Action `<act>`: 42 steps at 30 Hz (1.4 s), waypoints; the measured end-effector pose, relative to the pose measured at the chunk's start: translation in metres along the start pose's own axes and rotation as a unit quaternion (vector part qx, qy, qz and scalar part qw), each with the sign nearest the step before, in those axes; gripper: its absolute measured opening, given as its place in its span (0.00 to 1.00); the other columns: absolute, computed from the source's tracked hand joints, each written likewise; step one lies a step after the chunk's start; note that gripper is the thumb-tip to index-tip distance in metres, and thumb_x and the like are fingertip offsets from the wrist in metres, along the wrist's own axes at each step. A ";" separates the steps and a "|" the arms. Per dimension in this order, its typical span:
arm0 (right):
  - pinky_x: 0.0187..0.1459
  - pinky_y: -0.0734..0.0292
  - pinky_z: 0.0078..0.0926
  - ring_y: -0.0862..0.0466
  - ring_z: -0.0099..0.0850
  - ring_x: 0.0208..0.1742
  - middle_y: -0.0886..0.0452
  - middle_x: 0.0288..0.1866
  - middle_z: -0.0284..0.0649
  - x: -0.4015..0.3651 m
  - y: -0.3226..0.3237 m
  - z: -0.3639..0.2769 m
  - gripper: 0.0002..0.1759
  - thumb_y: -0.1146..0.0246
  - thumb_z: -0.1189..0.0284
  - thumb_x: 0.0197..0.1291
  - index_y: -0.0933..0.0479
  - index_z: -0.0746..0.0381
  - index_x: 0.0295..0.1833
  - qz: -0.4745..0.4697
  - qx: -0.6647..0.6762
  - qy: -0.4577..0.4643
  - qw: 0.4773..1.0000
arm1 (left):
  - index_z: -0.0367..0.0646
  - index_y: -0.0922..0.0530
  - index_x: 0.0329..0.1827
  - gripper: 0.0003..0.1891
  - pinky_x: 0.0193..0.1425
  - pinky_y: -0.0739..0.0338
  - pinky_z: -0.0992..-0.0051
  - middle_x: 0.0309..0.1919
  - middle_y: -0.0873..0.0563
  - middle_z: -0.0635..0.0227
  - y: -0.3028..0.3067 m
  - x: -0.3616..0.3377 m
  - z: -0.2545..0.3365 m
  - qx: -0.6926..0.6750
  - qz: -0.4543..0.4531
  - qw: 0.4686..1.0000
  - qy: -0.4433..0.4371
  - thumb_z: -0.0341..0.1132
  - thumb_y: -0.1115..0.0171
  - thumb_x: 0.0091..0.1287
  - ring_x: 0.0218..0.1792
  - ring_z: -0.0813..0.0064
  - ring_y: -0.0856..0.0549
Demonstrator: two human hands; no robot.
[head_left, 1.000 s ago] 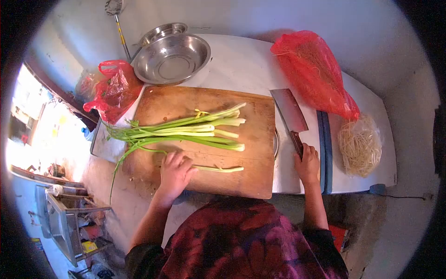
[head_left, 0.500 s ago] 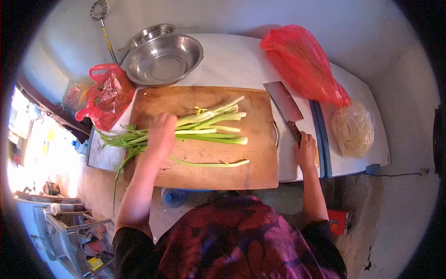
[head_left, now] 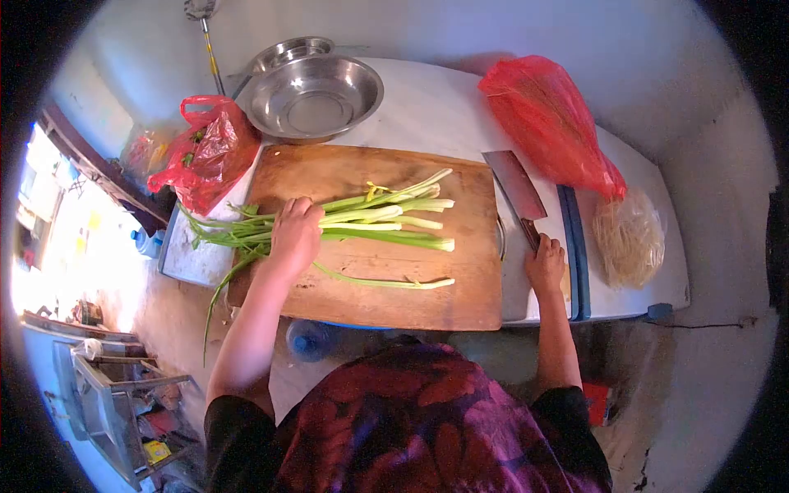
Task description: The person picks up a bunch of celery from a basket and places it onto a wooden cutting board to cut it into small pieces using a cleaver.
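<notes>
We start with the white counter (head_left: 427, 107), and on it sits the wooden cutting board (head_left: 362, 296), broad and bare along its near edge. Up at the far right lies the big red bag (head_left: 551, 123), slumped across the counter. At the far left stand the steel bowls (head_left: 316, 94), one nested behind the other. Just left of the board there's the smaller red bag (head_left: 205, 152), handles up. To the right, past a blue strip, we see the clear bag of pale noodles (head_left: 629, 238).

Now the board itself: the green onions (head_left: 386, 215) lie across it in a bunch, white ends pointing right, leafy tips trailing off the left edge. The cleaver (head_left: 511, 182) rests flat just off the board's right side, blade pointing away. Our left hand (head_left: 294, 234) is down on the bunch, fingers curled over the stalks and gripping them. Our right hand (head_left: 546, 267) is closed around the cleaver's handle. One loose stalk (head_left: 386, 283) lies alone, nearer to us than the bunch.
</notes>
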State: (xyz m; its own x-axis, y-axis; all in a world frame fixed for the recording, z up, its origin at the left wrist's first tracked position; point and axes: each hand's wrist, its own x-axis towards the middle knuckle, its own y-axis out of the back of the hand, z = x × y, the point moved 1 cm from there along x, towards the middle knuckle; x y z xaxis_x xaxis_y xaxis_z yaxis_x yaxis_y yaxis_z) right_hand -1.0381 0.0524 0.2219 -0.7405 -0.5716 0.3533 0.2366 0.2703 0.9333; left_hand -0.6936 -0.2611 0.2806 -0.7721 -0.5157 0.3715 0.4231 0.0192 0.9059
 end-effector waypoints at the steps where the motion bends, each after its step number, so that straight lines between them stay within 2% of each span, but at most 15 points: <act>1: 0.47 0.24 0.45 0.23 0.50 0.46 0.24 0.44 0.49 0.001 -0.002 0.001 0.24 0.40 0.74 0.45 0.28 0.61 0.53 0.001 -0.005 -0.001 1.000 | 0.40 0.24 0.39 0.11 0.51 0.29 0.58 0.40 0.21 0.59 0.002 0.004 -0.002 -0.028 -0.019 0.999 0.032 0.27 0.36 0.53 0.47 0.55 0.23; 6: 0.48 0.25 0.45 0.24 0.49 0.48 0.25 0.45 0.49 -0.002 0.000 0.002 0.27 0.38 0.75 0.44 0.29 0.61 0.55 -0.012 0.014 -0.003 1.000 | 0.39 0.25 0.36 0.10 0.42 0.27 0.59 0.35 0.20 0.55 0.008 0.017 -0.004 -0.186 -0.075 0.971 0.132 0.29 0.35 0.53 0.39 0.52 0.20; 9: 0.47 0.24 0.45 0.24 0.48 0.48 0.24 0.45 0.48 -0.002 0.004 -0.001 0.28 0.36 0.75 0.42 0.29 0.61 0.54 -0.011 0.015 -0.006 1.000 | 0.39 0.25 0.39 0.09 0.40 0.27 0.60 0.36 0.19 0.53 0.002 0.022 -0.003 -0.277 -0.061 0.952 0.111 0.30 0.37 0.57 0.37 0.51 0.20; 12: 0.46 0.24 0.45 0.24 0.48 0.47 0.24 0.45 0.48 -0.003 0.005 0.000 0.28 0.37 0.76 0.42 0.29 0.61 0.54 -0.005 0.024 0.001 1.000 | 0.39 0.24 0.40 0.08 0.41 0.27 0.60 0.37 0.18 0.54 0.004 0.032 -0.001 -0.258 -0.036 0.963 0.068 0.32 0.39 0.61 0.38 0.51 0.20; 16: 0.45 0.23 0.45 0.24 0.49 0.46 0.25 0.44 0.47 -0.002 0.003 0.000 0.25 0.38 0.75 0.43 0.29 0.62 0.53 0.004 0.029 0.016 0.999 | 0.39 0.25 0.39 0.07 0.41 0.26 0.58 0.33 0.19 0.54 0.006 0.058 0.000 -0.115 0.111 0.987 0.011 0.34 0.41 0.64 0.37 0.50 0.19; 17: 0.44 0.23 0.46 0.24 0.49 0.46 0.25 0.43 0.47 0.000 0.003 0.000 0.25 0.39 0.75 0.43 0.29 0.63 0.52 -0.001 0.028 0.012 1.000 | 0.38 0.25 0.38 0.07 0.41 0.26 0.58 0.34 0.19 0.54 0.011 0.066 0.000 -0.150 0.101 0.981 0.073 0.33 0.41 0.64 0.37 0.50 0.20; 19: 0.44 0.23 0.46 0.24 0.49 0.46 0.25 0.42 0.48 0.001 0.005 -0.001 0.23 0.40 0.75 0.44 0.29 0.63 0.51 -0.011 0.026 0.005 1.000 | 0.38 0.25 0.38 0.06 0.40 0.26 0.59 0.35 0.19 0.53 0.018 0.081 -0.001 -0.195 0.106 0.971 0.093 0.31 0.42 0.64 0.38 0.51 0.19; 25: 0.42 0.22 0.47 0.23 0.50 0.46 0.26 0.41 0.49 0.001 0.009 -0.006 0.18 0.43 0.77 0.48 0.29 0.63 0.48 -0.004 0.017 0.022 1.000 | 0.39 0.23 0.42 0.06 0.43 0.26 0.62 0.39 0.19 0.54 0.039 0.105 0.066 -0.177 0.186 0.963 -0.077 0.28 0.44 0.64 0.40 0.53 0.19; 28: 0.41 0.22 0.47 0.23 0.50 0.46 0.26 0.42 0.49 0.005 0.010 -0.006 0.16 0.44 0.78 0.48 0.30 0.64 0.46 -0.020 0.015 0.023 0.999 | 0.40 0.22 0.41 0.08 0.47 0.26 0.60 0.42 0.20 0.57 -0.022 0.096 0.079 -0.136 -0.050 0.986 -0.080 0.31 0.40 0.60 0.45 0.55 0.21; 31: 0.40 0.22 0.48 0.23 0.51 0.45 0.26 0.42 0.50 0.009 0.005 -0.002 0.14 0.44 0.79 0.48 0.30 0.65 0.44 -0.023 0.026 0.023 0.999 | 0.44 0.21 0.38 0.06 0.48 0.27 0.59 0.41 0.20 0.63 -0.028 0.065 0.099 -0.011 0.174 0.975 -0.139 0.31 0.38 0.58 0.44 0.57 0.21; 33: 0.42 0.22 0.49 0.23 0.52 0.45 0.26 0.43 0.50 0.013 0.015 -0.004 0.15 0.43 0.78 0.47 0.30 0.64 0.44 -0.053 0.042 0.025 0.997 | 0.45 0.21 0.38 0.07 0.50 0.27 0.60 0.42 0.20 0.67 -0.006 0.030 0.113 -0.111 0.128 0.982 -0.085 0.31 0.37 0.56 0.45 0.60 0.22; 35: 0.42 0.22 0.48 0.22 0.52 0.45 0.25 0.42 0.51 0.017 0.014 -0.002 0.16 0.42 0.77 0.47 0.29 0.64 0.45 -0.057 0.060 0.022 0.996 | 0.44 0.21 0.38 0.08 0.49 0.27 0.61 0.42 0.21 0.67 -0.009 -0.014 0.126 -0.130 0.005 0.984 -0.121 0.31 0.37 0.56 0.46 0.61 0.23; 37: 0.42 0.22 0.47 0.21 0.52 0.43 0.23 0.40 0.51 0.020 0.009 0.004 0.16 0.40 0.76 0.47 0.28 0.64 0.45 -0.037 0.081 0.016 0.996 | 0.45 0.21 0.37 0.07 0.47 0.28 0.62 0.40 0.21 0.67 -0.026 -0.044 0.138 -0.125 -0.036 0.984 -0.125 0.29 0.38 0.55 0.44 0.62 0.23; 40: 0.40 0.23 0.43 0.19 0.47 0.36 0.22 0.33 0.49 0.033 0.011 0.024 0.18 0.38 0.74 0.45 0.27 0.65 0.44 -0.102 0.256 -0.049 0.960 | 0.45 0.21 0.37 0.08 0.46 0.29 0.62 0.40 0.21 0.66 -0.037 -0.066 0.134 -0.120 -0.008 0.991 -0.052 0.27 0.40 0.54 0.42 0.61 0.23; 42: 0.36 0.23 0.37 0.20 0.39 0.31 0.22 0.28 0.45 0.037 0.019 0.039 0.15 0.37 0.73 0.48 0.27 0.65 0.43 -0.106 0.296 -0.058 0.947 | 0.44 0.21 0.38 0.08 0.46 0.29 0.63 0.41 0.21 0.66 -0.035 -0.070 0.136 -0.138 0.001 0.990 -0.039 0.27 0.40 0.55 0.42 0.61 0.24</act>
State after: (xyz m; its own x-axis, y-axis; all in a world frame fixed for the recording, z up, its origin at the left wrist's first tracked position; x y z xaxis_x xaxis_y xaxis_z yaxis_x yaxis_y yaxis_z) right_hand -1.0854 0.0666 0.2500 -0.8036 -0.5830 0.1202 -0.2952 0.5657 0.7700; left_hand -0.7192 -0.1091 0.2510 -0.8005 -0.4483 0.3978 0.5303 -0.2205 0.8187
